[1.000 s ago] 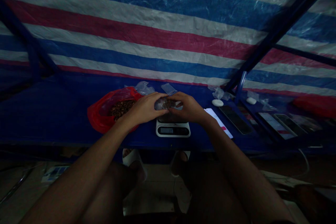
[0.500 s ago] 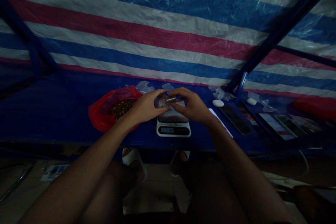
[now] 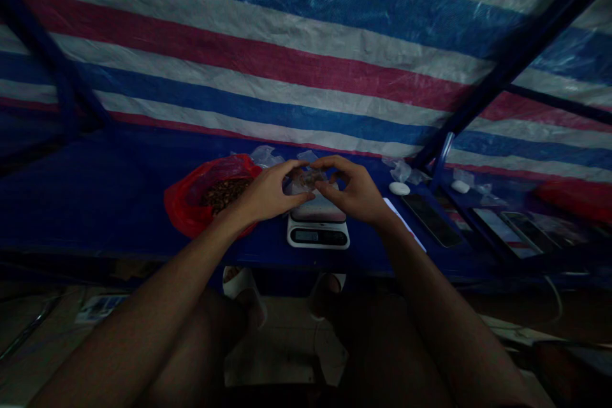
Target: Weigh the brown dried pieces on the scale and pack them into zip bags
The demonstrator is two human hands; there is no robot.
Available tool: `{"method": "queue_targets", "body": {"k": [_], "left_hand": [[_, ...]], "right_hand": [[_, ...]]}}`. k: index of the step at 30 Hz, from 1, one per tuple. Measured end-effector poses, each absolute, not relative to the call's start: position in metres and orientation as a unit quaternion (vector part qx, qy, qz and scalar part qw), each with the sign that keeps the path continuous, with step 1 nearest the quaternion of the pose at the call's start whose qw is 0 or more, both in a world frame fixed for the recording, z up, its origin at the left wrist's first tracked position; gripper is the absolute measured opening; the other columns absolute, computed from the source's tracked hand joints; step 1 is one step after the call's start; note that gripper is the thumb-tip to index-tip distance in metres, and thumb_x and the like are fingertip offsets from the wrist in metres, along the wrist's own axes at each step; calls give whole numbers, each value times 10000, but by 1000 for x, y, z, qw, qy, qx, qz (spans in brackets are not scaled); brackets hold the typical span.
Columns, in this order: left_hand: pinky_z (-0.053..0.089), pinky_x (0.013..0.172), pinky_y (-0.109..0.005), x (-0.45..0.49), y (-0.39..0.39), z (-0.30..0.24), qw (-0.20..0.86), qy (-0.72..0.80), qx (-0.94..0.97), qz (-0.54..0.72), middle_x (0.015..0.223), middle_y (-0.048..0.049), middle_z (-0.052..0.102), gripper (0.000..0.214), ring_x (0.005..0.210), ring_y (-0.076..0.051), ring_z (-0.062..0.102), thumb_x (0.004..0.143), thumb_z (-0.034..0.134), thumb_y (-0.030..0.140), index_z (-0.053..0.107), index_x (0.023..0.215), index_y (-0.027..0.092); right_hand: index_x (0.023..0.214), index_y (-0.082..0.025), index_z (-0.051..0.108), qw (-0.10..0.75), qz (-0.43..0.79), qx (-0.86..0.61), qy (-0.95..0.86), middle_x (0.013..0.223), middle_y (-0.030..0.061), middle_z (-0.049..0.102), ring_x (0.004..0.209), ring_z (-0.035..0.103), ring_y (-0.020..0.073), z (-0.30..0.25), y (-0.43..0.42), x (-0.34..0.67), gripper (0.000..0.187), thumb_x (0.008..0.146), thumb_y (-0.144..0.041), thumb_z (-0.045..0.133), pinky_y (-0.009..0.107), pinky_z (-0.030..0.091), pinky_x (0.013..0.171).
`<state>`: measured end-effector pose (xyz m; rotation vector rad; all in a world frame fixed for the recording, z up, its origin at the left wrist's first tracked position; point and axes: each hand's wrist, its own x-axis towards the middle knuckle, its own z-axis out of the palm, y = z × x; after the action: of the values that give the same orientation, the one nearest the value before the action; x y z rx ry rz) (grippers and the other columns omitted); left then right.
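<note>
Head-worn view, close, facing forward and down onto a blue tabletop (image 3: 95, 194)

Above the one digital scale (image 3: 318, 234), two hands (image 3: 268, 194) hold one small clear plastic packet (image 3: 306, 180). Left of the scale lies one red plastic bag (image 3: 184, 204); right of it lie two white oval objects (image 3: 399, 189) and three phones (image 3: 430, 220).

The striped tarpaulin (image 3: 306, 70) is woven plastic, crinkled with a faint sheen. The red plastic bag (image 3: 184, 201) and the small clear plastic bag (image 3: 300, 182) look thin and glossy. The kitchen scale (image 3: 318, 236) has a smooth white plastic body, the phone (image 3: 430, 220) a glossy black face.
</note>
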<state>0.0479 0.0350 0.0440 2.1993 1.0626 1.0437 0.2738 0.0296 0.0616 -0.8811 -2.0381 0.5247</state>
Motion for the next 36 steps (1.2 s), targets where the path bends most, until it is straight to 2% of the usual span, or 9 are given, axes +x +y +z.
{"method": "queue_targets", "body": {"k": [7,20,26,29,34,36], "left_hand": [[575,1025,-405,48,35,43,238,387,802,387,1305,-106,779,634,1159,-293,740,854,835,446,676,1396,158],[566,1058,-424,47,34,43,250,385,793,401,1365,-120,757,676,1217,-300,728,838,862,444,656,1418,167],[583,1011,-386,47,33,43,251,383,793,402,1302,-102,776,673,1148,-270,738,842,856,425,658,1424,152],[578,1038,-401,47,32,43,257,386,787,406,1329,-102,769,668,1176,-279,734,836,858,437,664,1416,168],[578,1069,-412,43,36,41,269,383,776,424,1346,-91,767,655,1198,-270,738,836,862,438,660,1413,203],[583,1061,-407,42,39,41,253,396,764,442,1321,-96,776,627,1182,-261,746,843,859,420,666,1397,199]], "right_hand": [[1297,-291,784,423,190,-353,-812,1313,67,787,1165,716,282,65,27,272,355,950,-280,712,428,583,860],[1299,-270,773,448,168,-382,-790,1275,81,795,1065,725,270,64,25,271,357,956,-367,754,410,580,808],[1260,-257,780,455,188,-379,-783,1256,81,805,1031,730,260,64,24,267,353,946,-419,779,398,573,787],[1211,-250,771,477,202,-373,-770,1239,84,803,1014,731,249,63,25,267,331,932,-428,799,384,570,769],[1108,-251,688,519,262,-370,-724,1193,88,785,999,735,230,60,31,273,333,882,-428,856,347,578,750],[1163,-263,649,530,280,-377,-706,1188,85,771,1028,742,233,57,34,278,399,869,-426,863,353,599,799]]}}
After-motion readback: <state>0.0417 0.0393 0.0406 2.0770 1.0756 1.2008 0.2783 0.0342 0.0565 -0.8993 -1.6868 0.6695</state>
